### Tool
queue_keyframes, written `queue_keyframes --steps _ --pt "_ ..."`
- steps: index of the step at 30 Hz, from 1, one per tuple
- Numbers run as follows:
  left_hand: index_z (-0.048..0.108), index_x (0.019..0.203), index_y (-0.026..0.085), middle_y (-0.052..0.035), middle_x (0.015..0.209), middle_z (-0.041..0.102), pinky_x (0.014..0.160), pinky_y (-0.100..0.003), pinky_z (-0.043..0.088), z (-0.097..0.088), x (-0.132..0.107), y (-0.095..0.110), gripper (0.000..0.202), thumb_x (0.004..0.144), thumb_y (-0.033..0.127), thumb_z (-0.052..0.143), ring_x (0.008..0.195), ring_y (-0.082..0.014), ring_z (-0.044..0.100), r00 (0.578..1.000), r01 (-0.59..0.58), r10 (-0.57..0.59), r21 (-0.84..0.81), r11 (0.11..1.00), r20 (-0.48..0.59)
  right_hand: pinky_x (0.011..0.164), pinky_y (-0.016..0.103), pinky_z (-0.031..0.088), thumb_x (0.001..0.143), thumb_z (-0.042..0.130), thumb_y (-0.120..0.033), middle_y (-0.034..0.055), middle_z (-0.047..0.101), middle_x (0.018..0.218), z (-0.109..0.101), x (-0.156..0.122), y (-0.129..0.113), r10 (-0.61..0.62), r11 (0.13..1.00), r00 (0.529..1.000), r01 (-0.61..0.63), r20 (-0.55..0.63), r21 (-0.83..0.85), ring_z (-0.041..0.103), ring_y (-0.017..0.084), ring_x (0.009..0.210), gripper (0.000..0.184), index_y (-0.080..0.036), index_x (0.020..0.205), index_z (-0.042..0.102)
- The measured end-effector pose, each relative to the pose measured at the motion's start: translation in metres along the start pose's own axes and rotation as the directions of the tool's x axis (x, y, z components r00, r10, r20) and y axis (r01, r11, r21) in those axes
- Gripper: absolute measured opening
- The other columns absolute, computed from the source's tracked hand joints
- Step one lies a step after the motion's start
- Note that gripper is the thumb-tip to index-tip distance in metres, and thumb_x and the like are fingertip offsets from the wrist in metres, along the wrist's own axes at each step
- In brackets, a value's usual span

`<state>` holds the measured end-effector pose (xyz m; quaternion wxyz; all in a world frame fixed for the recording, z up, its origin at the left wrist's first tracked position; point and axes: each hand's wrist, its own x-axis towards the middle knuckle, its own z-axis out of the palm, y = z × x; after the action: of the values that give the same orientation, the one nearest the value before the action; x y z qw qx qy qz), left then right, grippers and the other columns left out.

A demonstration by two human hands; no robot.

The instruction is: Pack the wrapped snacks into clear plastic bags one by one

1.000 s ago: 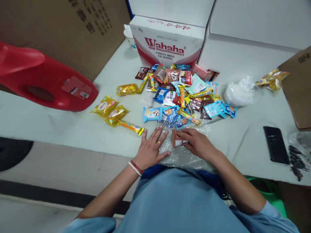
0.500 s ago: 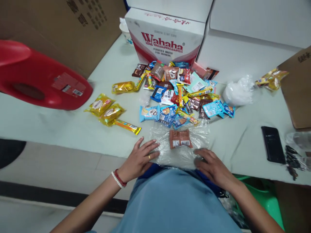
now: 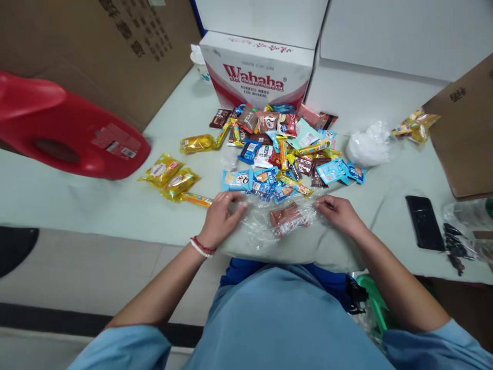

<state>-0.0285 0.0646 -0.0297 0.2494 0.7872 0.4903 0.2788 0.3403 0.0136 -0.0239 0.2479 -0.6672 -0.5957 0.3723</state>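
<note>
A clear plastic bag (image 3: 265, 228) lies at the near edge of the pale table (image 3: 96, 205), with a brown snack packet (image 3: 287, 220) inside it. My left hand (image 3: 221, 216) is closed on the bag's left side, and my right hand (image 3: 339, 213) pinches its right side. The bag is bunched and lifted between them. Just beyond lies a heap of mixed snack packets (image 3: 281, 149), blue, brown, red and yellow.
Yellow packets (image 3: 171, 177) lie left of the heap. A red plastic container (image 3: 65, 133) sits at the far left. A Wahaha carton (image 3: 256, 72) and white boxes stand behind. A crumpled white bag (image 3: 367, 146), a black phone (image 3: 424, 222) and a cardboard box (image 3: 462, 128) are on the right.
My hands left the flat bag's near edge, moved to its far corners and gripped it. The bag is now bunched up around the brown packet.
</note>
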Motion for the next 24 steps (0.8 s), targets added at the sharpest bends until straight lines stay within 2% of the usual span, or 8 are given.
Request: queue_keyframes --steps 3,5,9,12,15,20,22,24 --pt "0.056 0.141 0.021 -0.0157 0.133 0.07 0.114 -0.053 0.044 0.01 -0.024 0.016 0.079 0.086 0.078 0.066 0.125 -0.0328 0.064 0.952 -0.304 0.305 -0.019 0.952 0.034 0.06 0.027 0.039 0.088 0.06 -0.058 0.0008 0.062 0.069 0.006 0.004 0.003 0.03 0.999 0.999 -0.031 0.025 0.013 0.051 0.016 0.064 0.041 -0.018 0.085 0.071" --pt "0.051 0.149 0.021 -0.0187 0.142 0.067 0.121 -0.059 0.035 0.021 -0.042 0.025 0.09 0.082 0.078 0.071 0.13 -0.035 0.062 0.925 -0.368 0.366 -0.001 0.93 0.102 0.059 0.027 0.038 0.087 0.061 -0.06 0.0007 0.06 0.069 0.007 0.003 0.005 0.057 0.997 0.998 -0.058 0.031 0.042 0.049 0.015 0.063 0.043 -0.018 0.085 0.07" --pt "0.073 0.115 0.022 -0.0102 0.11 0.078 0.111 -0.052 0.044 0.038 -0.056 0.026 0.03 0.102 0.045 0.059 0.108 -0.027 0.07 0.98 -0.154 0.158 -0.041 0.987 0.123 0.056 0.026 0.036 0.084 0.065 -0.063 -0.0002 0.058 0.067 0.004 0.0 0.008 0.106 0.99 0.994 -0.109 0.038 0.09 0.046 0.014 0.061 0.045 -0.018 0.085 0.07" --pt "0.074 0.095 0.021 -0.0055 0.094 0.077 0.09 -0.037 0.053 0.036 -0.048 0.017 0.028 0.102 0.043 0.057 0.093 -0.0218 0.071 0.989 0.121 -0.095 -0.256 0.959 0.11 0.054 0.027 0.034 0.082 0.066 -0.065 -0.0019 0.055 0.063 0.002 0.0 0.009 0.137 0.982 0.988 -0.145 0.073 0.122 0.044 0.013 0.056 0.048 -0.017 0.088 0.07" --pt "0.071 0.092 0.02 -0.0037 0.084 0.074 0.073 -0.03 0.051 0.03 -0.041 0.015 0.037 0.101 0.052 0.055 0.079 -0.0195 0.067 0.941 0.339 -0.316 -0.359 0.869 0.125 0.052 0.027 0.034 0.08 0.067 -0.066 -0.0027 0.054 0.061 0.003 0.002 0.01 0.162 0.974 0.983 -0.174 0.09 0.144 0.043 0.012 0.053 0.049 -0.017 0.089 0.07" --pt "0.066 0.127 0.019 -0.0092 0.11 0.077 0.094 -0.04 0.053 0.034 -0.043 0.026 0.061 0.085 0.063 0.072 0.101 -0.0262 0.07 0.971 0.234 -0.239 -0.291 0.928 0.019 0.052 0.026 0.033 0.08 0.067 -0.064 -0.0023 0.055 0.062 0.009 0.004 0.011 0.151 0.977 0.985 -0.161 0.078 0.14 0.043 0.012 0.054 0.046 -0.018 0.086 0.069" --pt "0.07 0.123 0.02 -0.0091 0.11 0.078 0.1 -0.043 0.05 0.039 -0.044 0.027 0.06 0.077 0.059 0.08 0.103 -0.0272 0.07 0.977 0.2 -0.212 -0.232 0.952 -0.028 0.052 0.026 0.033 0.079 0.067 -0.063 -0.002 0.055 0.062 0.008 0.005 0.011 0.159 0.976 0.984 -0.17 0.085 0.134 0.043 0.012 0.054 0.046 -0.018 0.085 0.069" --pt "0.075 0.102 0.021 -0.0049 0.091 0.077 0.089 -0.038 0.053 0.041 -0.042 0.022 0.037 0.085 0.054 0.072 0.086 -0.0222 0.069 0.951 0.284 -0.304 -0.239 0.929 -0.052 0.053 0.026 0.033 0.078 0.067 -0.064 -0.0016 0.056 0.064 0.007 0.005 0.011 0.172 0.973 0.98 -0.185 0.098 0.135 0.043 0.012 0.054 0.046 -0.018 0.086 0.069"
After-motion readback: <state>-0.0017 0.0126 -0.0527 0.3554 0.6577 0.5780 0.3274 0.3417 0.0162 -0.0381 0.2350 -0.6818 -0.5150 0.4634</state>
